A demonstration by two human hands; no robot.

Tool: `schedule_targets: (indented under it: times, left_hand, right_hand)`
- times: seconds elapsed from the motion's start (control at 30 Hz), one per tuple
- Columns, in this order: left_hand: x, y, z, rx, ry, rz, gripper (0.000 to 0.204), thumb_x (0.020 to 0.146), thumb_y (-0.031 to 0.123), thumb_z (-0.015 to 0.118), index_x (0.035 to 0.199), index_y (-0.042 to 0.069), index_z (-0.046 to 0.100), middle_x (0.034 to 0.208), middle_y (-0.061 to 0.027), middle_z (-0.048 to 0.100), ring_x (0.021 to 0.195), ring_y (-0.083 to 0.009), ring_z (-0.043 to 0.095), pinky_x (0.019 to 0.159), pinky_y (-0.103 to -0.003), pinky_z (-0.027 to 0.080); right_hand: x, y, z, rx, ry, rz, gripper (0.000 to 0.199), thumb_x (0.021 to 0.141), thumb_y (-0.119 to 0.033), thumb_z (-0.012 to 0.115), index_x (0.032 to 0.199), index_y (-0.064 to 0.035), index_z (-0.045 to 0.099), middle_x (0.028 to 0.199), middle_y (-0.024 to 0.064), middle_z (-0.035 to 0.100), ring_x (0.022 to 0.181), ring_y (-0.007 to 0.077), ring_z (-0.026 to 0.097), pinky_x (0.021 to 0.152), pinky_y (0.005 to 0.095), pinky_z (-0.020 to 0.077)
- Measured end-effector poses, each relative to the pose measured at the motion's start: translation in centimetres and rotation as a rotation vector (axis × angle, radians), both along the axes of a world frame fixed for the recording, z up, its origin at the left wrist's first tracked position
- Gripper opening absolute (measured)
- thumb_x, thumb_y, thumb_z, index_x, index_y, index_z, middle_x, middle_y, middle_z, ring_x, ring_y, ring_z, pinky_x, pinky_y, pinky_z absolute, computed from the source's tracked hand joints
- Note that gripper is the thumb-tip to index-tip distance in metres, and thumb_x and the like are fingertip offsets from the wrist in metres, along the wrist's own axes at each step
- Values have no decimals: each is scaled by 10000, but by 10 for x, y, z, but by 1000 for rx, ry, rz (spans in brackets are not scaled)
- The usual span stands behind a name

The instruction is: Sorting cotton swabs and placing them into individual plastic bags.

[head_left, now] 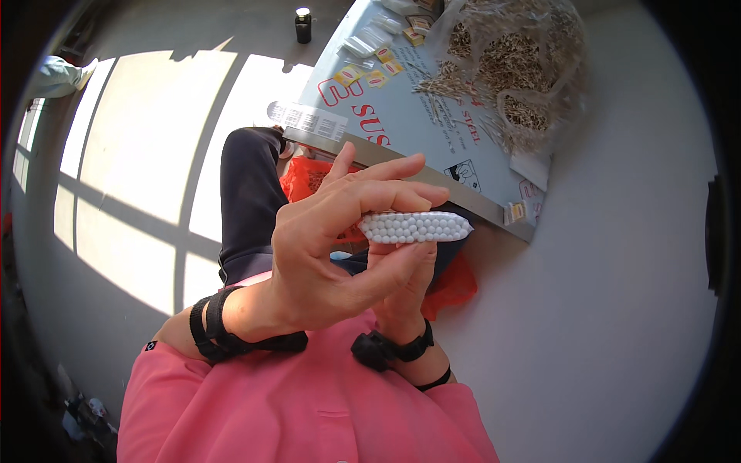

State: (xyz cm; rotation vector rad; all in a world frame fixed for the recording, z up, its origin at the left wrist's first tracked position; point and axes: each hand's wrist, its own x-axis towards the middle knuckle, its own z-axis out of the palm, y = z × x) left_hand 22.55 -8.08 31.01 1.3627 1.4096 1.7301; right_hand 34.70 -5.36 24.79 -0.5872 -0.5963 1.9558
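A small clear packet of white beads (415, 227) is held in front of me, lying sideways. My left hand (332, 239) grips it from the left, fingers curled over its top and thumb under it. My right hand (405, 289) sits mostly hidden behind the left, its fingers touching the packet's underside. Both wrists wear black straps.
A pale blue board with red lettering (417, 116) lies ahead, carrying a clear bag of thin pale sticks (509, 69), small yellow packets (374, 73) and white packets (363, 42). A red plastic bag (455, 285) lies on my lap. A dark jar (303, 25) stands on the sunlit floor.
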Motion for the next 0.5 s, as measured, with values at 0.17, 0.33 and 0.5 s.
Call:
schedule_targets:
  times: [0.17, 0.33, 0.5]
  left_hand:
    - [-2, -1, 4, -20, 73, -35, 280, 763, 50, 736, 1037, 76, 687, 1080, -68, 734, 1240, -320, 589, 1132, -626, 185]
    - [-1, 0, 3, 7, 105, -26, 273, 739, 44, 754, 1002, 77, 689, 1062, -71, 737, 1230, -324, 597, 1140, -618, 170]
    - [-4, 0, 6, 17, 167, -63, 285, 731, -11, 737, 1002, 46, 669, 1069, -112, 731, 1245, -349, 579, 1154, -590, 175]
  right_hand:
    - [-2, 0, 1, 47, 0, -9, 205, 944, -198, 658, 1115, -109, 588, 1154, 58, 632, 1072, 170, 624, 952, 329, 520]
    - [-1, 2, 2, 74, -46, 16, 197, 948, -231, 655, 1098, -118, 596, 1114, 56, 650, 1029, 168, 643, 908, 321, 540]
    - [-1, 2, -12, 5, 31, 47, 133, 965, -180, 627, 1085, -127, 612, 1080, 38, 663, 1007, 155, 651, 886, 321, 553]
